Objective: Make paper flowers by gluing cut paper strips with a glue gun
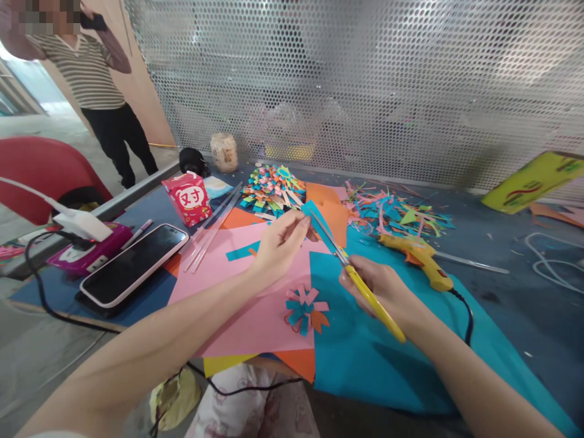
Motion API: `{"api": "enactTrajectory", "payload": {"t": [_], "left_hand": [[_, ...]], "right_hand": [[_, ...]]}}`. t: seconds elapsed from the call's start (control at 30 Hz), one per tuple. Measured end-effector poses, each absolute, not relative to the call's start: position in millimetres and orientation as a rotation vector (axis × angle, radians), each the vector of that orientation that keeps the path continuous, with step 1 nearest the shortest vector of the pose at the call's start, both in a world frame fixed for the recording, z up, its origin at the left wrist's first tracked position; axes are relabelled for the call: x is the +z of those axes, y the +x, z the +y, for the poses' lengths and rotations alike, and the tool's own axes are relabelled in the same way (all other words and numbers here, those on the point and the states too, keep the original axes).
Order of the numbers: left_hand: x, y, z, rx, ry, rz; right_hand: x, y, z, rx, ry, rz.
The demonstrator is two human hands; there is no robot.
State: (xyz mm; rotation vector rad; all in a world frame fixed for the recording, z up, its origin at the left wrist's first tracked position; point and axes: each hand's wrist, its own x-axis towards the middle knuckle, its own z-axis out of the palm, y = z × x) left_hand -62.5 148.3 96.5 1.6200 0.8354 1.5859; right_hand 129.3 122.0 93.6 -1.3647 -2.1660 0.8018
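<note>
My left hand (pixel 283 240) pinches one end of a narrow blue paper strip (pixel 318 220) above the pink sheet. In my right hand (pixel 376 286) are yellow-handled scissors (pixel 371 301), whose blades lie along the strip. Below them, a small flower of pink, blue and orange paper pieces (pixel 305 309) lies where the pink sheet (pixel 241 322) meets the large blue sheet (pixel 365 359). Another blue strip (pixel 241 252) rests on the pink sheet, left of my hand.
A yellow glue gun (pixel 422 258) lies right, beside paper scraps (pixel 387 210) and a fringed paper pile (pixel 274 188). Left are clear glue sticks (pixel 214 225), a red packet (pixel 188 198), a phone (pixel 134 264) and a purple power strip (pixel 91 246). A person (pixel 86 79) stands behind.
</note>
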Motion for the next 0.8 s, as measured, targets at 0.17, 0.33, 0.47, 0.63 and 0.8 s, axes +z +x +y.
{"api": "enactTrajectory", "payload": {"t": [0.17,0.33,0.47,0.63,0.8], "left_hand": [[97.1,-60.8,146.3,1.535,1.621,0.807],[97.5,-60.9,146.3,1.541,1.605,0.804],[97.1,-60.7,146.8,1.539,1.596,0.796],[97.1,-59.0,145.3,1.515,1.633,0.793],[96.4,-58.0,144.2,1.516,1.652,0.808]], "right_hand": [[93.7,129.5,121.5,0.778,-1.368,-2.173],[92.8,129.6,121.2,0.772,-1.369,-2.174],[92.7,129.4,121.5,0.777,-1.362,-2.176],[91.4,129.7,122.5,0.785,-1.370,-2.158],[91.5,129.5,122.0,0.763,-1.381,-2.158]]}}
